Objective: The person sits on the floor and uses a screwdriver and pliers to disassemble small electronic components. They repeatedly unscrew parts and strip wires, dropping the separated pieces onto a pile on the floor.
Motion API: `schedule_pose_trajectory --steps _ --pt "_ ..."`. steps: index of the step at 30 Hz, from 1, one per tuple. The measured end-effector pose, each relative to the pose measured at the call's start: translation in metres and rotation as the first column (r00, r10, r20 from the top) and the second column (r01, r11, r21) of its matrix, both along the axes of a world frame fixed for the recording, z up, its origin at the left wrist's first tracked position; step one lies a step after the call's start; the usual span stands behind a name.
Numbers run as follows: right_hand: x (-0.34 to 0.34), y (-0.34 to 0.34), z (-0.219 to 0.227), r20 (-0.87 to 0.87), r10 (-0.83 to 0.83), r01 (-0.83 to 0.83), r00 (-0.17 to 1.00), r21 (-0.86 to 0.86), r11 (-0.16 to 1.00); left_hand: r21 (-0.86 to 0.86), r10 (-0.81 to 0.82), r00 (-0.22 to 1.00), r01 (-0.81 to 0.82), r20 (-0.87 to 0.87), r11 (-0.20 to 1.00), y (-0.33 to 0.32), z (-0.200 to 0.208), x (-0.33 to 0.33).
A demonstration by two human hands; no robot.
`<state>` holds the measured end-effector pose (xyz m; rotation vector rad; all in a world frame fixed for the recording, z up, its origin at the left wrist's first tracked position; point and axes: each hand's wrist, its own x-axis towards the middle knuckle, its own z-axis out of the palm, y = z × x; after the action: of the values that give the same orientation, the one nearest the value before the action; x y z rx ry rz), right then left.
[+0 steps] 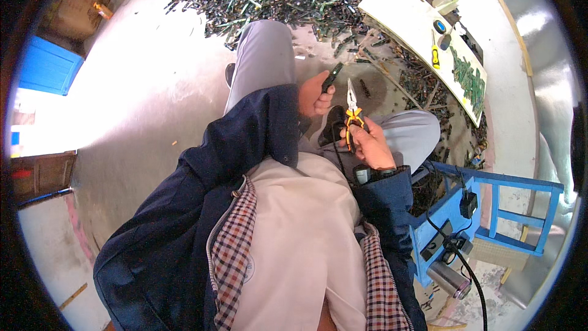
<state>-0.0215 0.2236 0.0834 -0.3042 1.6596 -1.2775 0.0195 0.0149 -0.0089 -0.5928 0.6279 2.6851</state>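
Orange-black pliers (353,114), dark, perhaps greenish strip (332,78), navy jacket (165,227), checked lining (236,224).

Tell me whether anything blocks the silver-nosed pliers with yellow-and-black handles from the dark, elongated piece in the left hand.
Nothing visible does: between the silver-nosed pliers in the right hand and the dark, elongated piece in the left hand, only grey floor shows.
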Motion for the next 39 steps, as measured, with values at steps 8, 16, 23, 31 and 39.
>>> schedule_pose_trajectory --steps 8,16,23,31,39 --pt "0.0 -0.009 -0.009 -0.799 0.427 -0.035 0.424 0.456 0.889 -0.186 0.046 0.997 -0.032 0.067 0.982 0.004 0.007 0.003" --pt "0.008 -0.027 -0.011 -0.799 0.585 0.182 0.138 0.601 0.778 -0.23 0.098 0.994 -0.084 0.051 0.97 0.008 0.004 0.004" --pt "0.009 -0.036 -0.023 -0.836 0.548 0.308 0.021 0.527 0.792 -0.207 0.154 0.979 -0.124 0.131 0.97 0.011 -0.001 0.001" --pt "0.013 -0.051 -0.05 -0.781 0.592 0.465 -0.199 0.457 0.758 -0.401 0.302 0.913 -0.177 0.273 0.899 0.018 -0.001 -0.007" --pt "0.008 -0.051 -0.049 -0.694 0.635 0.49 -0.339 0.446 0.749 -0.447 0.247 0.941 -0.124 0.229 0.886 0.018 0.001 -0.003"
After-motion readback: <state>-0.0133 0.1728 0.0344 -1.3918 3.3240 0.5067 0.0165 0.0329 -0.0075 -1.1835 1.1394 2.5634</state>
